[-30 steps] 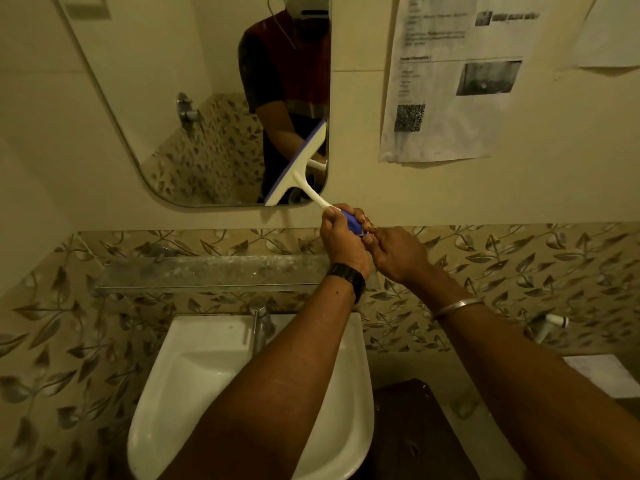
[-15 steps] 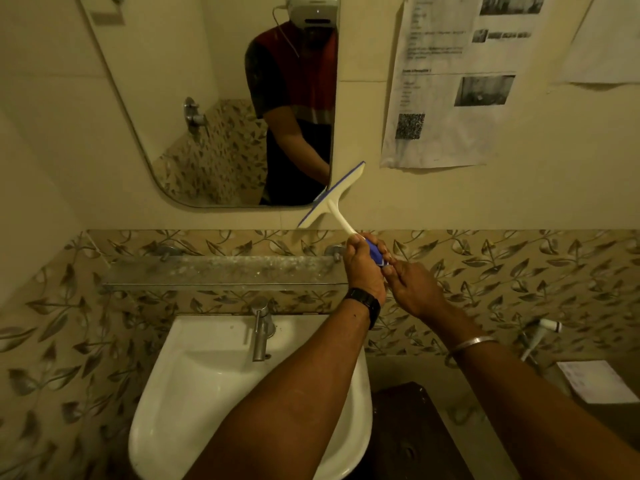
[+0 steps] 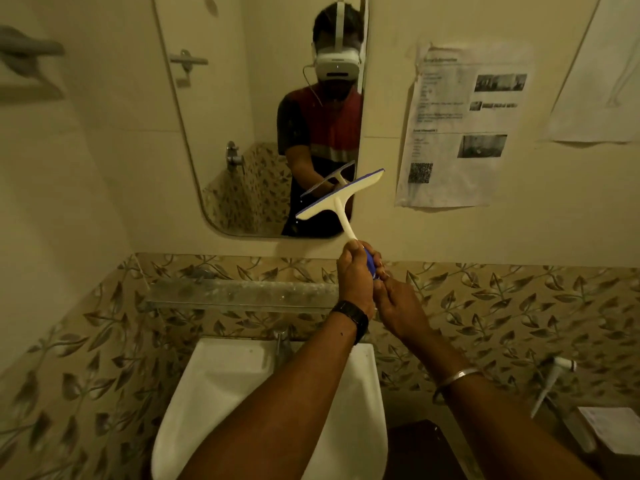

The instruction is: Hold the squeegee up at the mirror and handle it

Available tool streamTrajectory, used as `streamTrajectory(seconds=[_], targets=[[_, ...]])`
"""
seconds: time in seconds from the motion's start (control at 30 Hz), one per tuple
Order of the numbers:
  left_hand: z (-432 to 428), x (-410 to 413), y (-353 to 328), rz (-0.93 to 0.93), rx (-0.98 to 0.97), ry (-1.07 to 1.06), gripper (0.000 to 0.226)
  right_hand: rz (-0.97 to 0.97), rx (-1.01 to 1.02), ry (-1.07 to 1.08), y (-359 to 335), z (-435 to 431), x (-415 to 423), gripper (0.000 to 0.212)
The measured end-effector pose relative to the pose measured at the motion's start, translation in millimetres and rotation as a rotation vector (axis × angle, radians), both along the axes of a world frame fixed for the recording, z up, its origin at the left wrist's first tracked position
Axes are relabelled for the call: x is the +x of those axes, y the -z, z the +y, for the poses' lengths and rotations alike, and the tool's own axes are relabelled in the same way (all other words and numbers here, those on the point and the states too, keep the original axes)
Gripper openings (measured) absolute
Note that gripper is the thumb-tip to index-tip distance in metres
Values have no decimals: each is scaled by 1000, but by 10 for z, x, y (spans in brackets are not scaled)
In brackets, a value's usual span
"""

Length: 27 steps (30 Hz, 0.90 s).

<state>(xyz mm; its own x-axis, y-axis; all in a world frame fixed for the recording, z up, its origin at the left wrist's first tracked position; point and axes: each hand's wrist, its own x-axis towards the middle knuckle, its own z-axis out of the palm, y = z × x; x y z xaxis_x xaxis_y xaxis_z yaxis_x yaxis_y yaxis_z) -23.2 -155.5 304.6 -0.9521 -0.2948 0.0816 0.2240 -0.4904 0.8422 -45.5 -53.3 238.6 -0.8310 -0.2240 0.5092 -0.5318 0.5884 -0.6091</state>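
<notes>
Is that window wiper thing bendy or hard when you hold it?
Probably hard: the squeegee keeps a straight white bar and handle while the left hand grips only its end. It looks thin plastic, so likely light. Its blue edge strip may flex.

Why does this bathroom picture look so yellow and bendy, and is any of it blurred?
Head view: dim, warm light tints everything yellowish; the wide lens bows the mirror edges and wall lines; the paper notice is too soft to read; the squeegee is fairly crisp, gripped by the left hand with the right hand at its blue end.
</notes>
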Motion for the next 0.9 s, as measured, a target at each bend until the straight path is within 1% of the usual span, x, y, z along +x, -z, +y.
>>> streamTrajectory(seconds=[0.03, 0.07, 0.2, 0.37, 0.47, 0.6, 0.7, 0.77, 0.83, 0.9], targets=[[-73, 17, -73, 6, -35, -7, 38, -9, -61, -23, -67, -107, 48, 44], [-148, 33, -139, 17, -69, -17, 39, -21, -119, -48, -127, -219, 92, 41], [-470, 108, -285, 62, -230, -65, 39, -134, -291, -140, -257, -602, 239, 51], [-831, 201, -332, 79, -384, -127, 38, -289, -362, -241, -396, -908, 375, 36], [-998, 263, -346, 91, -459, -146, 39, -314, -381, -243, -439, -1088, 453, 32], [-1167, 423, -211, 94, -532, -144, 40, -359, -383, -248, -321, -1302, 636, 28], [-1279, 534, -27, 74, -535, -135, 41, -394, -402, -236, -171, -1409, 779, 30], [-1321, 568, 67, 27, -546, -126, 44, -427, -396, -223, -76, -1461, 866, 32], [-1371, 595, 157, -37, -508, -113, 46, -449, -403, -217, 18, -1507, 930, 33], [-1417, 616, 159, -53, -487, -101, 45, -446, -410, -213, 34, -1565, 953, 34]])
